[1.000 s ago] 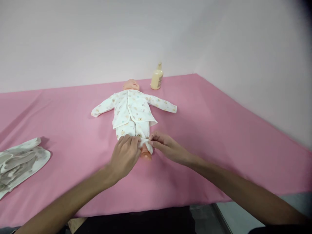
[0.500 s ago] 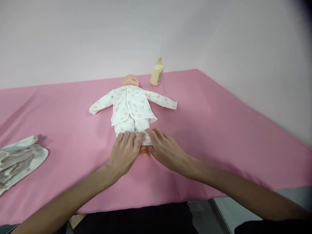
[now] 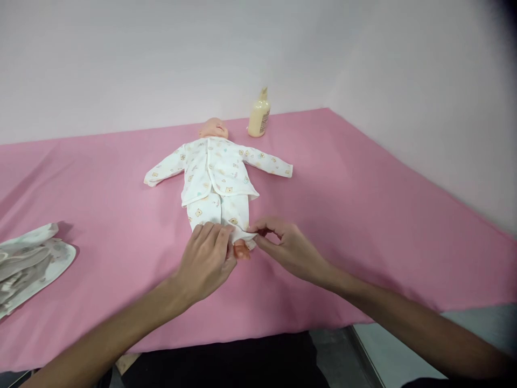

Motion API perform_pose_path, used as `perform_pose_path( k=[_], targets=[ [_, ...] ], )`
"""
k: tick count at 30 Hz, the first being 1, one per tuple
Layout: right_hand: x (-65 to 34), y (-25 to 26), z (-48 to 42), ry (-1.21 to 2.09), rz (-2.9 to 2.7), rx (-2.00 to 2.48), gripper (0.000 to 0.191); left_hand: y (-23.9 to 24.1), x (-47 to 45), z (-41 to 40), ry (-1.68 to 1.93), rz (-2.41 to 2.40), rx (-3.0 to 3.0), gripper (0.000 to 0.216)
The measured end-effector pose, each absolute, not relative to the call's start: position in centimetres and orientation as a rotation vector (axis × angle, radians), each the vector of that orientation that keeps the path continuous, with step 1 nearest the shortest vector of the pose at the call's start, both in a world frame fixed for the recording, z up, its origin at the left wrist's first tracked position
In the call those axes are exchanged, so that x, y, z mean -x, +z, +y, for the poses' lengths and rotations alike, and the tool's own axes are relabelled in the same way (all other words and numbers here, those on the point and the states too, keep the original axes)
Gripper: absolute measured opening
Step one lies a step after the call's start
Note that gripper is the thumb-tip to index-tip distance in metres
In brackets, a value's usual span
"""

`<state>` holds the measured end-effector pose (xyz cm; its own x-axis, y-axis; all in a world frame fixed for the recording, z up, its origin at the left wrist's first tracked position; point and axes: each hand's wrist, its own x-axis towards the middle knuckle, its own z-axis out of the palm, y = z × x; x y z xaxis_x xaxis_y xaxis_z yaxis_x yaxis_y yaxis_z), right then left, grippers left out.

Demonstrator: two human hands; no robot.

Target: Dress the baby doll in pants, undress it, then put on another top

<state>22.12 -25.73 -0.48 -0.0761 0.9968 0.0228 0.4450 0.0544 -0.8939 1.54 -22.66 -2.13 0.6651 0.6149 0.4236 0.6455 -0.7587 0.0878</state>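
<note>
A baby doll (image 3: pixel 214 128) lies on its back, head toward the wall, arms spread. It wears a white printed jacket (image 3: pixel 214 170) and matching baby pants (image 3: pixel 204 210). My right hand (image 3: pixel 288 248) pinches the cuff of the pant leg on the right between thumb and forefinger. From the other side my left hand (image 3: pixel 208 256) closes on the same cuff, its fingertips partly hidden. A bare doll foot (image 3: pixel 241 249) pokes out below the cuff between my hands. The doll's other foot is hidden by my left hand.
A pink cloth (image 3: pixel 363 215) covers the table. Behind the doll's head, near the wall, stands a cream pump bottle (image 3: pixel 259 116). Some folded white and grey baby clothing (image 3: pixel 38 264) lies at the left edge.
My right hand has shifted slightly right, drawing the cuff outward. More of the doll's foot shows. My left hand stays near the cuff, and the view has tilted slightly.
</note>
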Motion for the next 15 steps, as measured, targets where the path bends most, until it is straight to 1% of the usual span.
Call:
perform_pose_path(
  k=[3,6,11,15],
  targets=[
    [-22.3,0.1,-25.3,1.377,-1.421,1.334,0.016,-1.8,-1.9,-22.7,-0.771,-1.199,2.884,0.018],
    [-22.6,-0.2,-24.8,1.604,-1.218,1.167,0.017,-1.7,-2.2,-22.4,-0.807,-1.243,2.888,0.022],
    [-22.5,-1.2,-24.3,1.651,-1.067,1.091,0.015,-1.7,-2.9,-21.7,-0.725,-1.029,2.752,0.029],
    [-22.2,-1.2,-24.5,1.630,-1.117,1.102,0.014,-1.4,-3.3,-21.6,-0.564,-0.760,2.534,0.023]
  ],
)
